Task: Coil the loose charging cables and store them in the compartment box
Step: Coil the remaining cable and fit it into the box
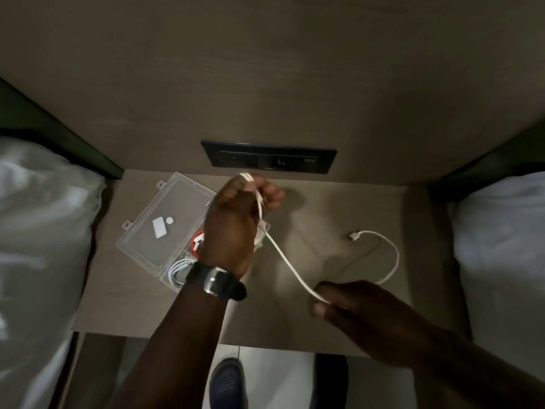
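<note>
Head camera is looking down on a desk (339, 208) standing between two beds. The left hand (233, 228) is hovering over the near right corner of the open compartment box (141, 231), its fingers (272, 194) curled closed around the gathered loops of a white charging cable (290, 268). The right hand (354, 308) is sitting nearer the camera and to the right, its fingers pinching closed on the same cable.

Between the two hands the cable is running as a single diagonal span, from far left at the left hand to near right at the right hand. Beyond the right hand the slack is arcing right and far, ending at the connector (353, 236) lying on the desk.

The next wrap likely depends on this axis: the right hand is the one feeding slack, so it would be carrying the span toward the left hand. One coiled white cable (177, 268) is already lying in the box's near compartment.
</note>
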`<state>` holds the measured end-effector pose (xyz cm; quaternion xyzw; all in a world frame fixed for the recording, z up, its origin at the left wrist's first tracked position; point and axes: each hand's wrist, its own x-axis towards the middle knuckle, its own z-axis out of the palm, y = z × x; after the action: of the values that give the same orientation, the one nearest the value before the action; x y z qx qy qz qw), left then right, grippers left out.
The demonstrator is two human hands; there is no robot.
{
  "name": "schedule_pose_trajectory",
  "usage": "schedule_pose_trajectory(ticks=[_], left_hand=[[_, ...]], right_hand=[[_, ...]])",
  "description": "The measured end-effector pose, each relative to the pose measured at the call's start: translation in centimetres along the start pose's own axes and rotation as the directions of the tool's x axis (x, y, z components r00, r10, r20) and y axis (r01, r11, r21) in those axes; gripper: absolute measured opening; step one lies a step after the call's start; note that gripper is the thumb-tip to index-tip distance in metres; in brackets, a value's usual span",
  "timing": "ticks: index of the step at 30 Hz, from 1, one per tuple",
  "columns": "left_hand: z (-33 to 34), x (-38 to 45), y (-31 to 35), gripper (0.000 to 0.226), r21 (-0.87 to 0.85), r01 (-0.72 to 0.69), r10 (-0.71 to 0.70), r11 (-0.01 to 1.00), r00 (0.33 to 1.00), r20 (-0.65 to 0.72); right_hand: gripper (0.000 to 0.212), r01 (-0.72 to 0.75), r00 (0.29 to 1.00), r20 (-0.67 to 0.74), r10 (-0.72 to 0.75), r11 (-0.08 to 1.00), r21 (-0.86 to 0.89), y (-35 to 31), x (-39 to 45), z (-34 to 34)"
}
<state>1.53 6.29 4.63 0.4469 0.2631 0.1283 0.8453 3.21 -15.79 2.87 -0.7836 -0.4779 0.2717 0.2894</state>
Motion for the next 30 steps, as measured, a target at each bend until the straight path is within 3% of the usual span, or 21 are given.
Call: schedule_pose_trajectory(ticks=[1, 2, 4, 6, 8, 10, 12, 13, 15, 16, 18, 20, 21, 23, 26, 28, 30], left_hand=[[0.1, -0.6, -0.8, 0.02, 0.25, -0.023, 0.009, 0.968, 0.998, 0.056], [0.5, -1.4, -1.7, 0.019, 0.383, -0.001, -0.06, 0.924, 0.987, 0.146], [1.3, -3.6, -3.0, 0.022, 0.435, 0.138, -0.263, 0.89, 0.934, 0.243], [1.9, -5.0, -3.2, 0.028, 0.221, 0.334, -0.39, 0.916, 0.867, 0.309], [2.3, -5.0, -2.1, 0.028, -0.172, 0.444, -0.366, 0.879, 0.861, 0.353], [1.6, -3.8, -0.7, 0.026, -0.489, 0.351, -0.289, 0.799, 0.936, 0.2], [0.2, -2.0, 0.6, 0.024, -0.558, 0.128, -0.196, 0.82, 0.979, -0.064], [-0.4, -1.2, 1.0, 0.023, -0.492, 0.038, -0.132, 0.87, 0.978, -0.159], [-0.9, -0.6, 0.9, 0.022, -0.18, -0.017, -0.024, 0.983, 0.975, -0.221], [-0.7, -1.0, 0.2, 0.023, 0.011, 0.017, -0.015, 1.0, 0.987, -0.16], [0.2, -3.0, -1.9, 0.025, 0.377, 0.095, -0.129, 0.921, 0.989, 0.067], [1.2, -5.2, -3.1, 0.023, 0.503, 0.138, -0.261, 0.853, 0.948, 0.182], [1.5, -5.9, -3.2, 0.022, 0.432, 0.186, -0.289, 0.882, 0.939, 0.186], [2.0, -6.1, -2.3, 0.022, 0.042, 0.327, -0.328, 0.944, 0.92, 0.215], [1.4, -5.0, -0.6, 0.025, -0.455, 0.347, -0.25, 0.82, 0.933, 0.261], [0.4, -4.0, -0.2, 0.026, -0.554, 0.257, -0.224, 0.792, 0.966, 0.128], [-0.7, -3.2, -0.5, 0.026, -0.428, 0.119, -0.156, 0.896, 0.987, -0.05]], right_hand=[[0.034, -0.012, 0.997, -0.082, 0.012, 1.0, -0.004, 0.0, 0.2, -1.4], [0.027, -0.016, 0.984, -0.178, 0.013, 1.0, -0.014, 0.2, 0.8, -3.2], [0.018, -0.006, 0.937, -0.348, -0.022, 0.997, -0.079, 0.5, 2.6, -7.0], [0.015, -0.01, 0.911, -0.411, -0.033, 0.995, -0.102, 1.1, 4.8, -8.2], [0.013, -0.107, 0.934, -0.345, 0.092, 0.994, -0.023, 1.9, 6.5, -6.6], [0.025, -0.148, 0.965, -0.221, 0.139, 0.989, -0.027, 1.8, 6.5, -3.5], [0.031, -0.091, 0.99, -0.111, 0.087, 0.995, -0.028, 1.0, 4.8, -0.3], [0.03, -0.051, 0.996, -0.07, 0.05, 0.999, -0.014, 0.3, 3.6, 0.8], [0.028, 0.007, 1.0, -0.019, -0.007, 0.999, 0.04, -1.3, 1.9, 1.0], [0.027, 0.01, 1.0, -0.023, -0.009, 0.999, 0.051, -1.7, 1.8, 0.0], [0.021, 0.024, 0.981, -0.194, -0.025, 1.0, -0.004, -1.2, 2.4, -2.8], [0.014, -0.005, 0.916, -0.4, -0.022, 0.998, -0.067, -0.2, 3.9, -6.0], [0.016, -0.041, 0.897, -0.441, 0.026, 0.999, -0.025, 0.2, 4.7, -6.9], [0.016, -0.099, 0.891, -0.421, 0.167, 0.979, 0.179, 0.7, 5.9, -6.1], [0.024, -0.135, 0.942, -0.272, 0.199, 0.962, 0.236, -0.1, 5.5, -1.0], [0.017, -0.128, 0.97, -0.174, 0.172, 0.962, 0.239, -1.1, 3.6, 2.2], [0.026, -0.094, 0.99, -0.086, 0.115, 0.972, 0.215, -2.3, 1.6, 3.8]])
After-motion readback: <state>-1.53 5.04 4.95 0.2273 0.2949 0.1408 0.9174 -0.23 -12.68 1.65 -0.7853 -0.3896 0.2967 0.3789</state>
